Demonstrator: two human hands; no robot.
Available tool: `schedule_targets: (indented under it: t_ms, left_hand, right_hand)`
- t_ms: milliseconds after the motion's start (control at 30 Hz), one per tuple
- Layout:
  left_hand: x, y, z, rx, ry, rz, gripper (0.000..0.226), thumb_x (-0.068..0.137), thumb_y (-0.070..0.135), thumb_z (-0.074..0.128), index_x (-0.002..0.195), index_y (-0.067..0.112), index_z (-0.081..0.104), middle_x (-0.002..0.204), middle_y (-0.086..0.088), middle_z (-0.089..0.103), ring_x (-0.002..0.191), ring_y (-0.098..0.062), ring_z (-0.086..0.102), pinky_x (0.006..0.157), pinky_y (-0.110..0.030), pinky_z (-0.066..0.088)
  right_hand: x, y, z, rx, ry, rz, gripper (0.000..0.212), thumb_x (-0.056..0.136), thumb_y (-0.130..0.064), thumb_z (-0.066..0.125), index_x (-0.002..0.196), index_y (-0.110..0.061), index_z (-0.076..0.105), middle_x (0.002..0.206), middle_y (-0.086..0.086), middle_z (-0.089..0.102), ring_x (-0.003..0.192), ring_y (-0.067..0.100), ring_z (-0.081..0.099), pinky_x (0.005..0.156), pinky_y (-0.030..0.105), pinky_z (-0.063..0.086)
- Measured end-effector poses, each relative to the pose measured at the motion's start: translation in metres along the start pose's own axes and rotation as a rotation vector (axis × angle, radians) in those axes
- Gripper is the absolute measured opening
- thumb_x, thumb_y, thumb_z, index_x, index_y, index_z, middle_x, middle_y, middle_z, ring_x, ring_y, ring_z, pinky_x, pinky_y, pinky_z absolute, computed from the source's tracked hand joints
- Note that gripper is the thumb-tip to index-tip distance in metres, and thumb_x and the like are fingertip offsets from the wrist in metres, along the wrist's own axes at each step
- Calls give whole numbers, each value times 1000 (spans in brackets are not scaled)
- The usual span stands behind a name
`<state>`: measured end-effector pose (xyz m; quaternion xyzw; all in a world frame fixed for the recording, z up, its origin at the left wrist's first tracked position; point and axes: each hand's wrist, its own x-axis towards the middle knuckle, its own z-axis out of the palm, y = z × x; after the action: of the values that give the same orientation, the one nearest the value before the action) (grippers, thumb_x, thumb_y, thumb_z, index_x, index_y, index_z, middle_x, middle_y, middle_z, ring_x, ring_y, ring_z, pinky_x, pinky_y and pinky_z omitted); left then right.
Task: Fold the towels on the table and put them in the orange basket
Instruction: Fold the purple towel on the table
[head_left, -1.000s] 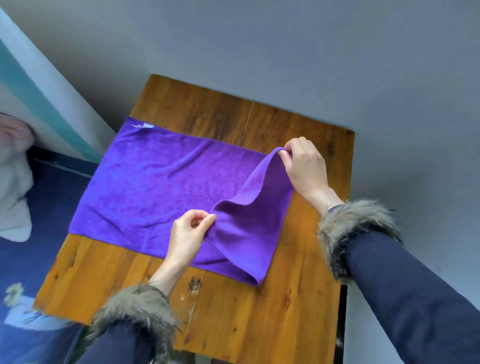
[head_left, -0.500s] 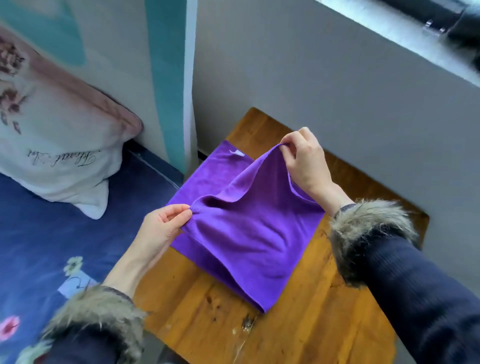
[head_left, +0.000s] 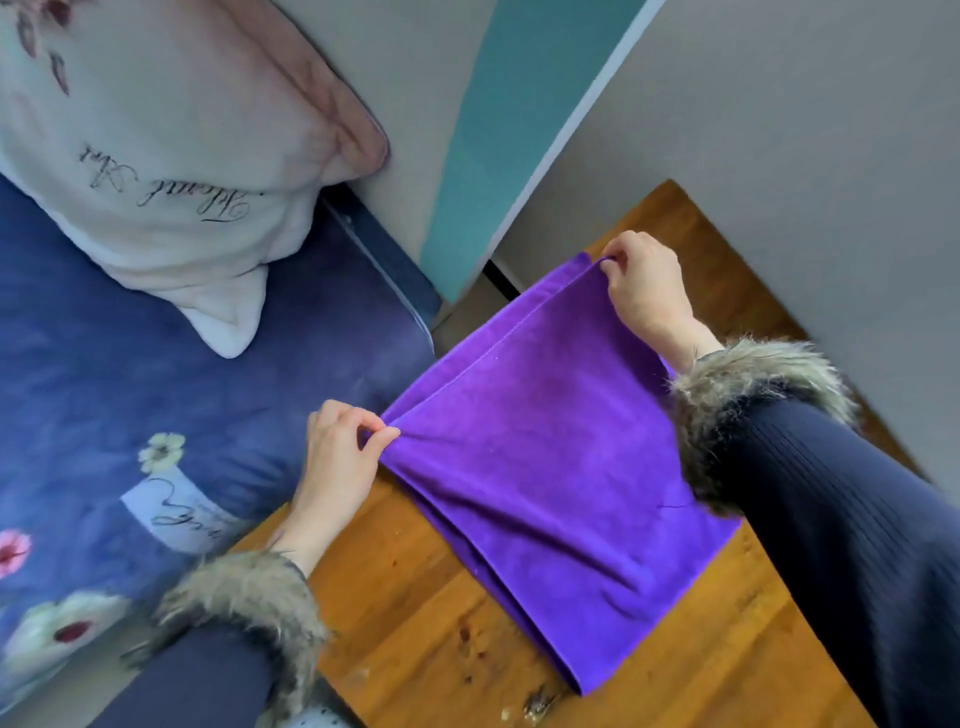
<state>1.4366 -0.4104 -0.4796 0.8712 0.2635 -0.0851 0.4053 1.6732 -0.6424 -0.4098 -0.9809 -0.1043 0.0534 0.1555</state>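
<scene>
— Fingers (head_left: 382, 434) of the left hand (head_left: 335, 457) pinch one corner of the purple towel (head_left: 545, 467); the right hand (head_left: 647, 283) pinches the far corner. How much is done?

— In the head view the towel lies on the tabletop (head_left: 415, 613), doubled once. More folds remain, and no orange basket shows. Half a second ago the carried edge hung in the air; now it meets the opposite edge.

I'm in a bedroom at home: a bed with a blue flowered bedspread (head_left: 156, 395) and a white scripted pillow (head_left: 156, 156) sits just beside my small wooden bench (head_left: 426, 623).
</scene>
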Motion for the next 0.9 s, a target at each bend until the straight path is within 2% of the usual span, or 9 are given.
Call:
schedule_targets:
  t_ms: [100,233,333,567,667,767,900]
  left_hand:
    - [5,-8,4,-20,-18,51,12,81,20,70,73,18,62,98,5,49,93,-12,40,85,-19,31]
    - [4,-9,3,-48,-24,108,13,82,18,69,75,18,58,83,6,57,81,-14,49,73,-23,39]
    - [3,-5,2,-66,-3,114,11,81,14,70,76,13,60,78,6,54,75,-15,49,68,-18,34]
    - [6,-6,-2,-75,-95,93,12,83,18,67,77,18,57,72,13,50,72,-6,47,67,-13,34]
    - [10,-8,-7,-15,-177,110,11,83,17,68,80,18,57,74,13,50,73,-7,46,69,-15,31]
    - [8,-9,-11,83,-258,162,8,84,15,67,85,15,59,82,9,49,80,-10,43,74,-17,30]
    - [3,-3,-14,66,-232,127,7,84,15,67,82,15,61,84,3,55,79,-13,50,75,-23,38]
  right_hand:
    - [19,0,16,-62,-87,-14,17,89,-7,51,99,0,63,107,19,59,104,35,52,88,33,34]
    - [34,0,29,-126,-263,-81,15,88,-4,49,89,-1,63,102,19,63,101,35,52,83,35,39]
    - [38,0,33,-182,-333,-112,16,88,-5,48,92,-3,63,105,17,62,106,34,48,89,41,42]
    - [36,0,30,-266,-293,-114,19,90,-8,48,102,-1,61,112,18,51,109,35,45,88,43,39]
    - [29,7,22,-238,-326,-50,18,91,-8,48,103,0,58,112,19,49,105,38,49,91,44,40]
    - [19,13,14,-279,-393,-42,16,91,-9,49,101,-3,60,116,17,50,109,36,45,92,44,39]
    - [16,14,14,-276,-361,-77,16,91,-11,49,101,-7,62,121,11,53,112,31,41,88,41,38]
